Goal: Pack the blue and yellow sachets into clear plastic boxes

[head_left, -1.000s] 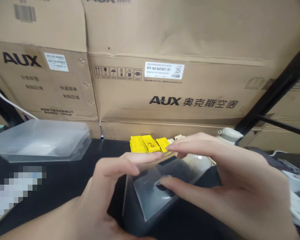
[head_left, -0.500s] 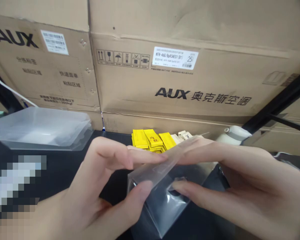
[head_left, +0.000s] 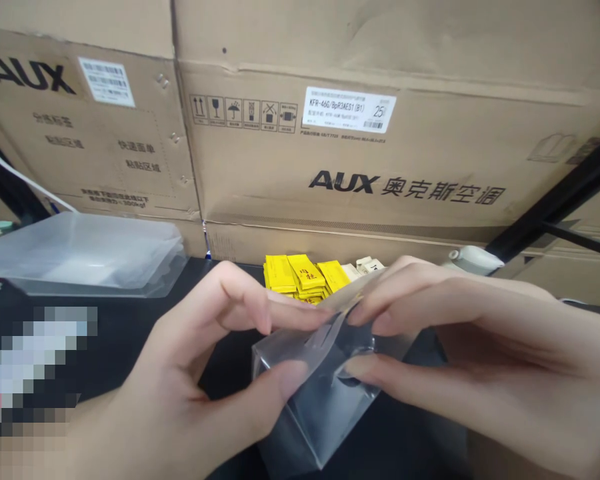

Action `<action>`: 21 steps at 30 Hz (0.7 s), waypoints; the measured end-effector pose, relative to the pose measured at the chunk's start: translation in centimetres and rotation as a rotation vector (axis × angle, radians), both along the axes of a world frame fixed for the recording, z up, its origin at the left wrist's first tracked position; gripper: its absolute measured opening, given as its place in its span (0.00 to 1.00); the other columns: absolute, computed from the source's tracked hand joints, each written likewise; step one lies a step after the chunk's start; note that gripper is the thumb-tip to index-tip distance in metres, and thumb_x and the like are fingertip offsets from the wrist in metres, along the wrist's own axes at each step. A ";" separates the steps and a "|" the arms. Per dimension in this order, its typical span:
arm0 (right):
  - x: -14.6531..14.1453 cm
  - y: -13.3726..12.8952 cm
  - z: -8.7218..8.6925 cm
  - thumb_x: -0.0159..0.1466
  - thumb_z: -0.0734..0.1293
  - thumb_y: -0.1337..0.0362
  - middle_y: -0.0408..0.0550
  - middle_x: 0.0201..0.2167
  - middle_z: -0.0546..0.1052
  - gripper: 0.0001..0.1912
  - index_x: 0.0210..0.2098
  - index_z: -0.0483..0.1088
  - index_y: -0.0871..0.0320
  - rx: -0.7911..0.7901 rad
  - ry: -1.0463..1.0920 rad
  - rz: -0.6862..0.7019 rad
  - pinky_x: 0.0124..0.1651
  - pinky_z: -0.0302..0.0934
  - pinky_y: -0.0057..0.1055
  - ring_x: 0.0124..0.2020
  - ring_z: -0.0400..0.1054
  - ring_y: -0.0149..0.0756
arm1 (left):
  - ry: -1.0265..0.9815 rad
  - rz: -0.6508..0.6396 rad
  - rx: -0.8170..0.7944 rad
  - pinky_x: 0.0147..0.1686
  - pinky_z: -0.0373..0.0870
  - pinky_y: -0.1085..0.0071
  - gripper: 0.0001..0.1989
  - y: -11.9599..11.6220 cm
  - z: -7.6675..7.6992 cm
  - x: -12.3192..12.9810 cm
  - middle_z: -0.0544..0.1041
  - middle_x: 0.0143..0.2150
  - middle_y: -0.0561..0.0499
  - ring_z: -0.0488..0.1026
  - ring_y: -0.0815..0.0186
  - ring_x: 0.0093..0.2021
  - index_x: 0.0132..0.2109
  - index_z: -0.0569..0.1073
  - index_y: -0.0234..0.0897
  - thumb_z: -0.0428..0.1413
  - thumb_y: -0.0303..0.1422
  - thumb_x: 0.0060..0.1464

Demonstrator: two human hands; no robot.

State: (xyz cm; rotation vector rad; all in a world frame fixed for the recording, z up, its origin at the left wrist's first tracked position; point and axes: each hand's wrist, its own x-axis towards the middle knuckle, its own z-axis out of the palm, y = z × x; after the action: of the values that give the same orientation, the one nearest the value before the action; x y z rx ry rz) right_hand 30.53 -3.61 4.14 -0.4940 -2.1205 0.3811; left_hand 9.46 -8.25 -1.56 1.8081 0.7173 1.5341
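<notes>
The clear box, in front of me over the dark counter, looks light and slick, its flap pliable, its creases stiffer, likely to kink if squeezed. Rightward from the thin, frosted plastic pile: my left hand pinches the flap; flat, oblong yellow packets lie stacked behind; my right hand grips beside the rounded cutout. Edges seem the safest hold.

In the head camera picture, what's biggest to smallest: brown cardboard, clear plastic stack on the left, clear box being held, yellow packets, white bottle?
Brown cardboard
Clear plastic stack and held clear box: unsure, since the box is nearer and partly covered
Yellow packets
White bottle: only its top shows
</notes>
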 end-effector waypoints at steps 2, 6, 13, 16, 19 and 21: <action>0.0 0.1 -0.1 0.52 0.77 0.64 0.41 0.28 0.80 0.08 0.30 0.75 0.50 0.025 -0.021 -0.012 0.32 0.72 0.34 0.30 0.76 0.38 | 0.017 -0.071 -0.004 0.52 0.77 0.64 0.16 0.2 0.1 -0.3 0.80 0.49 0.50 0.77 0.59 0.50 0.44 0.64 0.43 0.57 0.18 0.55; 0.1 0.1 -0.3 0.54 0.76 0.62 0.41 0.27 0.80 0.06 0.28 0.74 0.50 0.044 -0.037 -0.037 0.33 0.71 0.35 0.30 0.75 0.38 | 0.033 -0.079 -0.017 0.50 0.78 0.65 0.17 0.3 0.1 -0.6 0.80 0.51 0.50 0.78 0.58 0.50 0.44 0.63 0.42 0.56 0.17 0.55; 0.3 0.0 -0.9 0.52 0.77 0.65 0.42 0.34 0.78 0.14 0.37 0.74 0.49 0.180 -0.051 -0.123 0.38 0.70 0.36 0.37 0.74 0.39 | 0.010 -0.067 -0.018 0.52 0.77 0.58 0.16 0.5 0.1 -0.5 0.80 0.51 0.50 0.77 0.55 0.52 0.42 0.63 0.43 0.57 0.19 0.55; 0.2 0.2 -1.1 0.49 0.79 0.66 0.44 0.45 0.75 0.21 0.41 0.73 0.49 0.245 0.003 -0.173 0.45 0.69 0.37 0.46 0.71 0.40 | 0.011 -0.092 -0.052 0.53 0.75 0.57 0.14 0.6 0.3 -0.7 0.80 0.51 0.49 0.77 0.55 0.52 0.40 0.62 0.43 0.57 0.20 0.56; 0.1 0.3 -1.2 0.51 0.78 0.64 0.45 0.48 0.76 0.19 0.42 0.74 0.49 0.169 0.020 -0.124 0.50 0.68 0.42 0.50 0.71 0.44 | 0.031 -0.098 -0.084 0.52 0.76 0.59 0.14 0.7 0.7 -0.8 0.81 0.50 0.50 0.78 0.57 0.49 0.38 0.62 0.43 0.58 0.21 0.56; 0.0 0.2 -1.2 0.52 0.77 0.63 0.44 0.44 0.79 0.17 0.41 0.75 0.49 0.097 0.017 -0.091 0.50 0.70 0.43 0.48 0.73 0.45 | 0.029 -0.130 -0.100 0.50 0.77 0.60 0.15 0.8 0.8 -0.9 0.81 0.49 0.51 0.79 0.56 0.49 0.38 0.62 0.43 0.60 0.22 0.55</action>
State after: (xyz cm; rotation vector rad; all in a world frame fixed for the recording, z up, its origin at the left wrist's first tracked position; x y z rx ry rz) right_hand 30.54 -3.38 2.91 -0.5268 -2.0803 0.2282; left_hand 8.58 -7.42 -0.74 1.7701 0.6652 1.3664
